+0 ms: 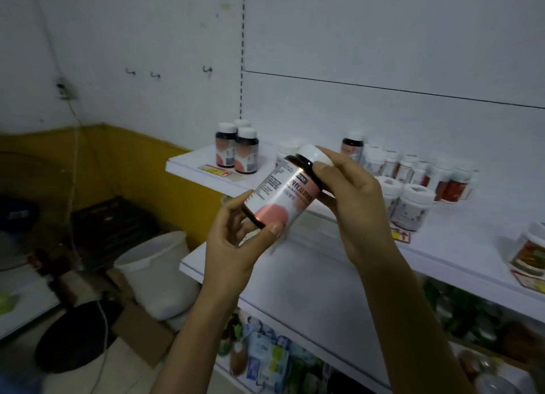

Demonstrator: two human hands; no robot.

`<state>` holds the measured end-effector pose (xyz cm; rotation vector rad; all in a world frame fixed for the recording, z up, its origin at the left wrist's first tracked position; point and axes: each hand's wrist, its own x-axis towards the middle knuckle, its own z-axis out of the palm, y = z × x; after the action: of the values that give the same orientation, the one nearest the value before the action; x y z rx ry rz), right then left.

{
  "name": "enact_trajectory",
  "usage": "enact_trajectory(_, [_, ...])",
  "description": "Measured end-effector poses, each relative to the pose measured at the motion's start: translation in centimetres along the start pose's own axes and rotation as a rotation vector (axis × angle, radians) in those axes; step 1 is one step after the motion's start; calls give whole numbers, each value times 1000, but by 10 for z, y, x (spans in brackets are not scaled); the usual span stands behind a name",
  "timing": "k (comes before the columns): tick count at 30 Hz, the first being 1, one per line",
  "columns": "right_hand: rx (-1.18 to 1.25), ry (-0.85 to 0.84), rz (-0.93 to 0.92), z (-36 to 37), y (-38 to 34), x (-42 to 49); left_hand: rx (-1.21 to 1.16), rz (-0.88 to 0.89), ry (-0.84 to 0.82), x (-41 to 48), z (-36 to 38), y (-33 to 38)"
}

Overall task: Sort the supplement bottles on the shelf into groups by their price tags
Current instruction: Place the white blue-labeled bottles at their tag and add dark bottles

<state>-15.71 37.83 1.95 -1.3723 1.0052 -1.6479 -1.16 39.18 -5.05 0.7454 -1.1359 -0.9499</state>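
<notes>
My left grip (236, 246) pinched the base of the tilted bottle (280, 196), my right grip (351, 205) its cap, while matching bottles (239, 152) stood at the left end of the shelf (191, 169).

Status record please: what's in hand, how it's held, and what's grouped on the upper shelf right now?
held item: dark bottle, white cap, pink-circle label, tilted with the cap up and right
left grip: pinches the base end
right grip: curled round the cap end
upper shelf, left end: three similar bottles standing together behind a price tag
upper shelf, right: mixed bottle cluster, looks unsorted
price on held bottle: not readable
</notes>
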Motion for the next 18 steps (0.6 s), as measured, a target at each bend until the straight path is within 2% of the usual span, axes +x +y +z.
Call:
enact_trajectory(5, [-44,-126,-8,69,13,27,25,68,90,28,-57,15])
enact_trajectory(12, [-84,-180,33,173,34,90,161,154,64,101,-156,27])
enact_trajectory(18, [-87,-72,-29,229,35,140,159,165,-34,179,-195,18])
